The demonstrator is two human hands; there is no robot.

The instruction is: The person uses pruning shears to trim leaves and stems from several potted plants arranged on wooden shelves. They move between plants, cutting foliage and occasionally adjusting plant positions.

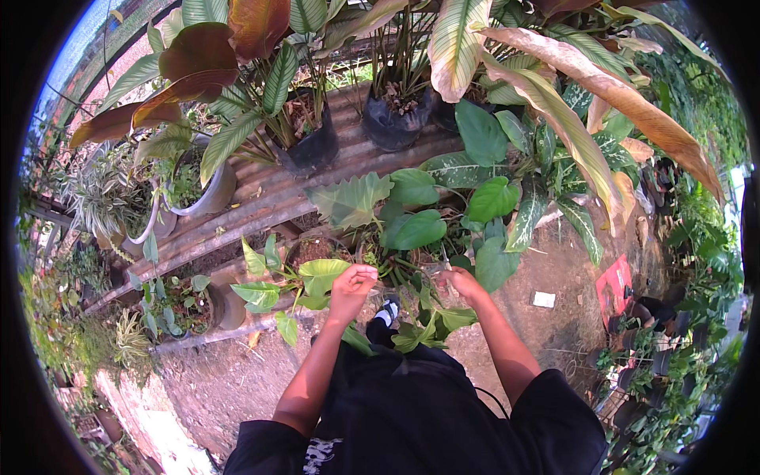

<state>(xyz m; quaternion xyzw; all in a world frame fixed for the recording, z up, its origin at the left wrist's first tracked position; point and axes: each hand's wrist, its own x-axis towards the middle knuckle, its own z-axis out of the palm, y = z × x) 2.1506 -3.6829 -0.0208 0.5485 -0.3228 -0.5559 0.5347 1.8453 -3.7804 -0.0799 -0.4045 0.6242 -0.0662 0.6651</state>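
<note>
My left hand [354,284] hovers above a potted plant with yellow-green leaves [322,275], its fingers curled towards the thumb; whether something small is pinched there I cannot tell. To its right, my right hand [456,280] closes around a slim tool with a pale metal tip [446,256], perhaps a blade or scissors; its kind is unclear. Between and below the hands spread green stems and leaves [424,326]. Heart-shaped dark green leaves [420,230] stand just beyond them, beside a large lobed leaf [351,200]. A soil-filled pot [314,249] sits behind my left hand.
Black grow bags [396,122] stand on a corrugated metal sheet [255,222]. Large drying leaves [558,127] overhang at the upper right. Grey pots [217,187] are at the left. A white square object [543,299] lies on the dirt ground. Potted plants line the right side.
</note>
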